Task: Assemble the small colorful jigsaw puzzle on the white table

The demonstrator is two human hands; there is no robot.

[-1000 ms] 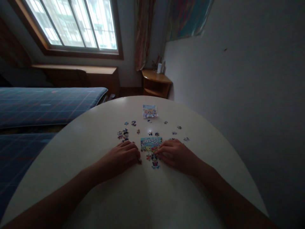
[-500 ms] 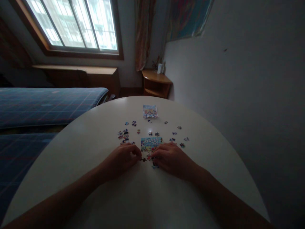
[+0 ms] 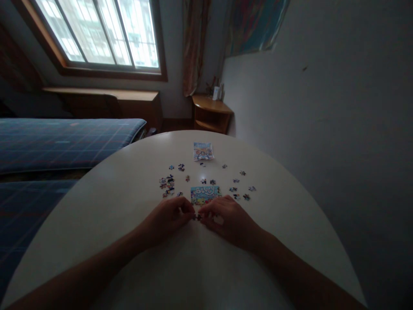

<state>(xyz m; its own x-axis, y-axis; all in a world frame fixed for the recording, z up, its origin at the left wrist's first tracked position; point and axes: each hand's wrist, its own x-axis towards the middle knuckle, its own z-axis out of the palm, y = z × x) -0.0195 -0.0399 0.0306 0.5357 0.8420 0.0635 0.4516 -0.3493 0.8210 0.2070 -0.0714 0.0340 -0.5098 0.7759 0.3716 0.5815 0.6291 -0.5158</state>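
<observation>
My left hand [image 3: 170, 215] rests low over the table with thumb and forefinger pinched at small jigsaw pieces [image 3: 197, 217]. From the other side my right hand [image 3: 229, 216] grips the same little cluster between its fingertips, so the two hands almost meet. How the pieces fit together is too dark and small to tell. Just beyond the fingers lies a blue picture card [image 3: 205, 194] with white lettering, its near edge partly behind my right hand.
Loose jigsaw pieces are scattered left [image 3: 167, 183] and right [image 3: 236, 189] of the card. A printed packet [image 3: 203, 151] lies toward the far edge of the round white table [image 3: 129, 267]. A plaid mattress [image 3: 64, 144] stands at left, a wall at right.
My right hand has shifted slightly left, its fingertips now meeting the piece by my left hand. Pieces that showed beneath the right hand are no longer visible there.
</observation>
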